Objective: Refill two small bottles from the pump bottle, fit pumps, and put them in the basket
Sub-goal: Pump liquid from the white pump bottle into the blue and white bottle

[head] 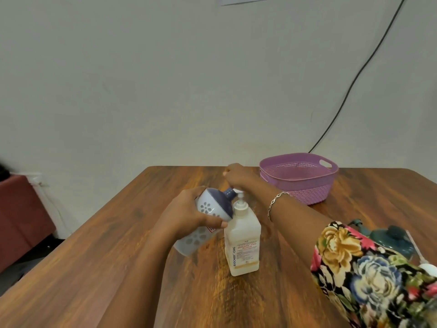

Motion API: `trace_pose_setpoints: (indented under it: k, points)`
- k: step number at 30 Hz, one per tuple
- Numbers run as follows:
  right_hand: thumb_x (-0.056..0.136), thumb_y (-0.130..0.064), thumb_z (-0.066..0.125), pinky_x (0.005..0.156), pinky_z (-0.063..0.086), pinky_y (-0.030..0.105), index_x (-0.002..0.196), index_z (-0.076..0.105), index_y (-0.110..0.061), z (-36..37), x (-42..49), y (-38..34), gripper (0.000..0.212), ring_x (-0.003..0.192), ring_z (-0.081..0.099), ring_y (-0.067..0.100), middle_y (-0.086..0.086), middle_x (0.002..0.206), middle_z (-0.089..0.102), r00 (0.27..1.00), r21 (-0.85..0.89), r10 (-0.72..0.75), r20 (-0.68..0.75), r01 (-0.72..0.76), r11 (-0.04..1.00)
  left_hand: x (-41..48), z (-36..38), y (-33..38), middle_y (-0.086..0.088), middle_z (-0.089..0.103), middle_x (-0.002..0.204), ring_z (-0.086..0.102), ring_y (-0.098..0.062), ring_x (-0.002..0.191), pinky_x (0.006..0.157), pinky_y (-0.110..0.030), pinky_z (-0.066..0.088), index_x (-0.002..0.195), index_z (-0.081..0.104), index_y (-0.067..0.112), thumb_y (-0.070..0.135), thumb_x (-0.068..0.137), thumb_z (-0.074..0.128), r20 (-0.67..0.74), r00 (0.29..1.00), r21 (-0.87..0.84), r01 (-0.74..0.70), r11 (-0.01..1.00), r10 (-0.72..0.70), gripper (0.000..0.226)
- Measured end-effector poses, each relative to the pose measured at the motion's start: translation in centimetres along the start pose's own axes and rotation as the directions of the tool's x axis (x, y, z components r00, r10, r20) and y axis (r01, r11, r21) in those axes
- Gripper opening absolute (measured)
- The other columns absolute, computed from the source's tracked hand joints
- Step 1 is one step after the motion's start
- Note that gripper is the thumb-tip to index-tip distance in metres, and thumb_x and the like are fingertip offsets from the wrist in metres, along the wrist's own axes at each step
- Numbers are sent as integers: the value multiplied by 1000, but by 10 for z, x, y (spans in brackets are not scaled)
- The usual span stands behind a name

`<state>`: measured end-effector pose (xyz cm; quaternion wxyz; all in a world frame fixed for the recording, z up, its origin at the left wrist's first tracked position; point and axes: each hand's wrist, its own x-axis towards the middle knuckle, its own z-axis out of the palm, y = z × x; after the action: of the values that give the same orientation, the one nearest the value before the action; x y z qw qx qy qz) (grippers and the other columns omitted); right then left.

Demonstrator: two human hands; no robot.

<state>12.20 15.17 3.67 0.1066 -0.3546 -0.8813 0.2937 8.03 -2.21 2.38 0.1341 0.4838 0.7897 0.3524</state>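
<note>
Holding 1 small bottle (208, 209) tilted in the left hand (186, 216), neck at the nozzle of the pump bottle (242, 247) mid-table. Got the right hand (237, 176) curled over the pump head, probably pressing.

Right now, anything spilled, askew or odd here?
Nothing stands out. The small bottle is tilted, but the left hand holds it that way, neck at the nozzle of the upright pump bottle, right hand on the pump head. No spill visible on the table.

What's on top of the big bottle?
A white pump, with the right hand on it. That hand and the small bottle hide its spout.
</note>
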Motion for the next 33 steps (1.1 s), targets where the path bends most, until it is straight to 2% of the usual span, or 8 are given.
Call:
trace_pose_setpoints:
  k: [5, 10, 15, 17, 19, 22, 29, 33]
  points:
    - [95, -13, 41, 83, 44, 35, 113, 58, 0, 12, -1, 7, 28, 103, 57, 30, 17, 117, 59, 999, -72, 53, -8, -53, 996, 0, 5, -3, 4, 62, 90, 61, -14, 80, 74, -35, 56, 105, 56, 29, 33, 57, 84, 11, 1000, 31, 10, 999, -10, 56]
    - [96, -17, 40, 87, 43, 34, 114, 57, 0, 13, -4, 7, 30, 109, 55, 33, 17, 120, 58, 997, -50, 54, -61, -57, 997, -3, 7, -4, 3, 63, 90, 62, -15, 79, 74, -36, 56, 105, 56, 28, 33, 57, 84, 3, 1000, 10, 24, 1000, -24, 56]
    - [97, -27, 36, 93, 44, 40, 100, 55, -12, 4, -3, -1, 24, 104, 57, 34, 17, 115, 62, 990, 34, 33, -136, -29, 999, -2, -2, 3, 3, 63, 87, 62, -17, 79, 74, -41, 56, 93, 54, 38, 33, 56, 85, -12, 1000, 14, -9, 1000, 9, 48]
    - [98, -23, 35, 90, 43, 35, 116, 54, -5, 6, -6, 0, 31, 111, 54, 34, 17, 123, 57, 992, 5, 45, -115, -45, 999, -3, -2, 3, 5, 62, 87, 61, -15, 79, 74, -39, 56, 92, 53, 39, 33, 56, 85, -7, 1000, 29, -4, 1000, 4, 48]
    - [99, -18, 36, 90, 42, 34, 122, 52, 1, 10, -6, 6, 34, 115, 52, 32, 18, 128, 54, 994, -50, 64, -90, -69, 996, -3, 3, -1, 5, 62, 90, 61, -15, 80, 75, -38, 56, 99, 55, 34, 34, 55, 84, 7, 1000, 27, 18, 999, -18, 52]
    - [97, -15, 40, 91, 43, 35, 120, 54, 2, 15, -2, 11, 32, 113, 53, 32, 19, 126, 55, 995, -75, 83, -54, -87, 993, -3, 8, -5, 2, 61, 96, 62, -17, 83, 76, -40, 56, 106, 56, 29, 38, 52, 83, 17, 999, 1, 44, 999, -44, 61]
    - [98, -23, 37, 82, 43, 34, 108, 54, -4, 4, 2, 4, 27, 106, 57, 33, 18, 117, 60, 996, 10, 11, -87, -10, 1000, 0, 0, -1, 2, 63, 91, 62, -16, 80, 74, -37, 56, 104, 56, 31, 32, 57, 84, 18, 1000, -13, 1, 1000, 0, 54]
    - [99, -24, 36, 91, 43, 37, 118, 54, -3, 9, 0, 3, 34, 110, 54, 32, 16, 122, 57, 996, -24, 7, -85, -9, 1000, -1, -2, -1, 5, 64, 88, 62, -13, 77, 71, -34, 57, 96, 57, 34, 33, 55, 84, 31, 999, 3, 4, 1000, -4, 49]
